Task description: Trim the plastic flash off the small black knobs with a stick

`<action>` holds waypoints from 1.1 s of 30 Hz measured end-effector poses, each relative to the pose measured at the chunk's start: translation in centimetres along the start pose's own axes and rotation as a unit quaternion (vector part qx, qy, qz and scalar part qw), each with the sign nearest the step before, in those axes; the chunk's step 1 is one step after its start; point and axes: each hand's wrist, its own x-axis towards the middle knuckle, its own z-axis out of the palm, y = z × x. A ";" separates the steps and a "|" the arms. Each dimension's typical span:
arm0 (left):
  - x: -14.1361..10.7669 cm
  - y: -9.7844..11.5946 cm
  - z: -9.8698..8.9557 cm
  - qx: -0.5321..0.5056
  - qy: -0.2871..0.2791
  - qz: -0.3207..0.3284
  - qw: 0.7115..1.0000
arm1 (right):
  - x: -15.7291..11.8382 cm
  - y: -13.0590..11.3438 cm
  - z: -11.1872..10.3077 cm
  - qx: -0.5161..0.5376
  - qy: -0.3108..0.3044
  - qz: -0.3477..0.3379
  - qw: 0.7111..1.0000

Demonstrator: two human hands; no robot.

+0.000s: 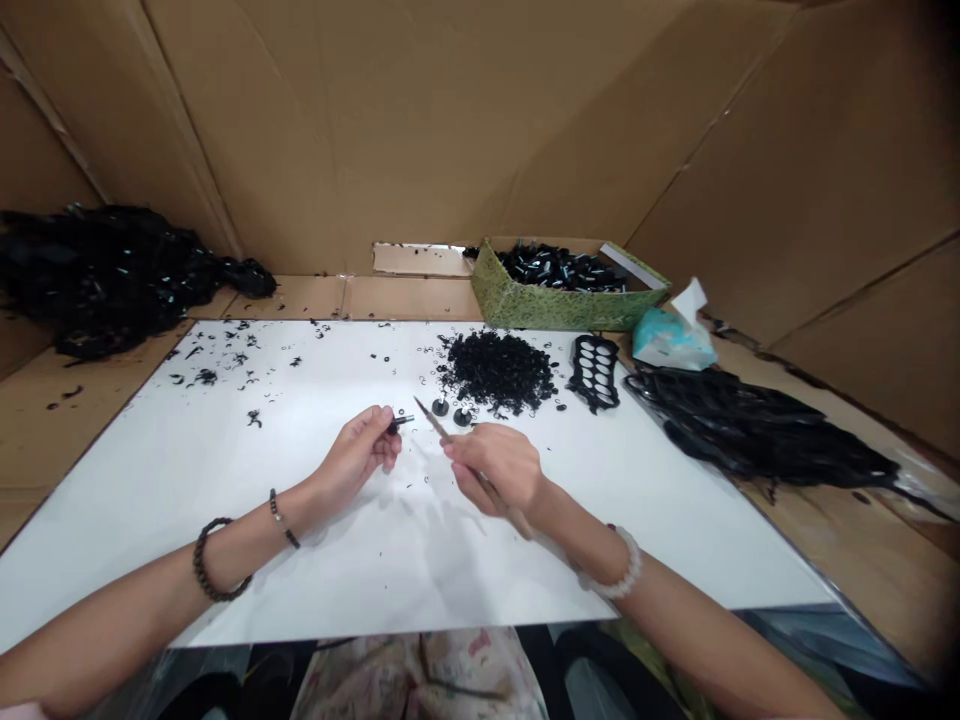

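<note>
Nearest the camera, two bare forearms (697, 625) reach in from the bottom corners over a white board (322, 580), the left one wearing two dark beaded bracelets (202, 565) and the right one a pale bracelet (628, 565), with patterned cloth (420, 682) on the lap below the board's edge. The left hand (361, 446) pinches a small black part (394, 425) between thumb and fingers, its metal pin pointing right, above the middle of the board. The right hand (499, 468) is closed around a slim pointed tool (433, 415), whose tip is just beside the end of that pin; whether they touch I cannot tell. Just beyond the tool stand two round black pieces (463, 417), near a loose pile of little black rings (499, 370). To the right of the pile is a black holed piece (595, 372), and behind it a green box (555, 312) full of black parts with metal pins. A tissue pack (671, 342) and a long black bundle (757, 425) lie farther right; black scraps (206, 377) dot the board's far left, near a dark glossy heap (112, 270) against the cardboard wall (420, 120)
</note>
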 end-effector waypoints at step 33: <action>-0.2 0.1 0.0 0.012 -0.019 0.004 1.000 | 0.9 -1.7 0.0 -0.041 -0.054 -0.025 0.997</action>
